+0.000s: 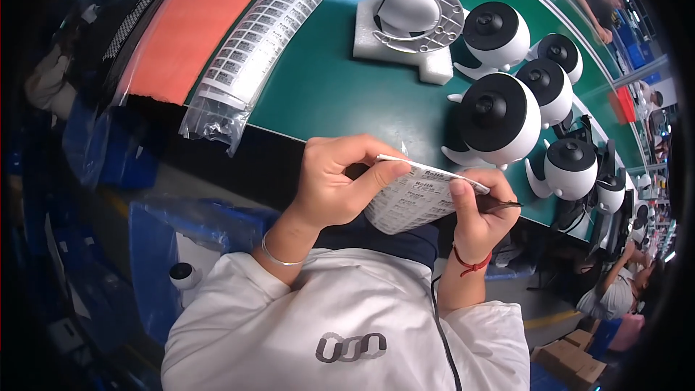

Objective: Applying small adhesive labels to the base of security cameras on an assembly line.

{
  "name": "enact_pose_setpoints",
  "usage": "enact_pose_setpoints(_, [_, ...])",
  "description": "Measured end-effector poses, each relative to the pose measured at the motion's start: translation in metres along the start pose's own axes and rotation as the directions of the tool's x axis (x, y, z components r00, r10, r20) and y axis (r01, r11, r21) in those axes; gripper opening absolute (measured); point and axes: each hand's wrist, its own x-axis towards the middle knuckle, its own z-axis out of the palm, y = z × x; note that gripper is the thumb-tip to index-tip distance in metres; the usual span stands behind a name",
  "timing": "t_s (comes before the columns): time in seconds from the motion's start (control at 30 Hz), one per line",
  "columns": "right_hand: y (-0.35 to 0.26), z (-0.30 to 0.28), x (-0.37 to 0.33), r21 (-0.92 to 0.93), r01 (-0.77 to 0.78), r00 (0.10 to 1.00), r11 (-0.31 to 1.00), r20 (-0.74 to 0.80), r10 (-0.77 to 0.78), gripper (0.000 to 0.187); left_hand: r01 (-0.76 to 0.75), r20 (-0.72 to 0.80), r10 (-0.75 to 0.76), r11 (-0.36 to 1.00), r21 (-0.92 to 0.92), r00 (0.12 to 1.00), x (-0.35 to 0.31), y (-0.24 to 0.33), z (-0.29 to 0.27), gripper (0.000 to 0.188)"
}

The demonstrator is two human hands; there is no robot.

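Observation:
Between my hands, in front of my body, hangs a curved sheet of printed labels (409, 206). My left hand (340, 177) pinches its upper left edge between thumb and fingers. At the upper right corner my right hand (483, 211) grips the same edge, thumb on the near side. A thin dark tool (509, 205), perhaps tweezers, sticks out from the right hand; most of it is hidden. Just beyond the hands stands a white round camera with a black face (494, 117), touched by neither hand.
On the green table (311, 94) lie a bagged stack of label sheets (253, 43) and an orange sheet (195, 36). A white camera unit (409, 11) rests tilted on a foam block (365, 32). Several cameras stand at right. A blue bin (156, 268) is at lower left.

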Motion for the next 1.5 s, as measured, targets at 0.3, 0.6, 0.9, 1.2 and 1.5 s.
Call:
enact_pose_setpoints(0.3, [0.005,-0.002,0.001,-0.006,0.043,0.999,0.999,0.021,-0.043,0.011,0.092,-0.011,-0.094,0.987,-0.129,0.995,0.001,0.005,0.002,0.007])
enact_pose_setpoints(0.6, [0.004,-0.006,-0.003,-0.021,0.085,0.996,0.996,0.015,-0.084,0.011,-0.002,0.075,-0.001,0.999,0.035,0.997,-0.002,0.005,-0.003,0.009])
enact_pose_setpoints(0.9, [0.003,-0.010,0.001,-0.040,0.125,0.992,0.991,-0.026,-0.126,0.011,0.207,0.063,-0.198,0.953,-0.220,0.978,-0.001,0.006,0.010,0.012])
enact_pose_setpoints(1.2, [0.035,-0.039,-0.018,-0.221,0.423,0.816,0.879,-0.328,-0.475,0.039,0.394,0.112,-0.378,0.874,-0.283,0.919,-0.005,-0.011,0.011,0.013])
enact_pose_setpoints(1.5, [0.003,-0.121,-0.019,0.101,-0.319,0.824,0.943,-0.461,0.328,0.064,0.201,-0.025,-0.209,0.964,-0.176,0.978,0.010,0.006,-0.002,0.016])
